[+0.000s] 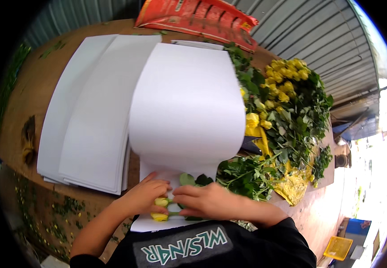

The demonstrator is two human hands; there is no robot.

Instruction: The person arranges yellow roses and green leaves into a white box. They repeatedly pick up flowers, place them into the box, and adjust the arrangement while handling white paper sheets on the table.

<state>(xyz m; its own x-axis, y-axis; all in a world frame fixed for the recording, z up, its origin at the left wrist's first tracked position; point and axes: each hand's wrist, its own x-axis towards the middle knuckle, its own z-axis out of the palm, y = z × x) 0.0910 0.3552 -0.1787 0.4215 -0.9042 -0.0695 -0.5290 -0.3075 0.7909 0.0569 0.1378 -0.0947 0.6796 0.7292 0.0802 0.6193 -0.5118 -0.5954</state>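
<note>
Two yellow roses (160, 216) lie with their heads side by side on a white sheet (146, 223) close to my body. My left hand (149, 196) rests at the rose heads, its fingers stretched out and slightly apart. From the right, my right hand (209, 200) reaches over the stems and green leaves (187, 179), fingers extended toward the roses; part of the stems is hidden under it. Beyond both hands, a large white sheet (187, 102) curves up from the table.
A stack of white sheets (97, 111) lies to the left. Bunched yellow roses (287, 73) with dense foliage fill the right side, beside crumpled yellow wrapping (294, 185). A red sack (198, 20) lies at the far edge of the wooden table (21, 107). A string bundle (28, 140) sits left.
</note>
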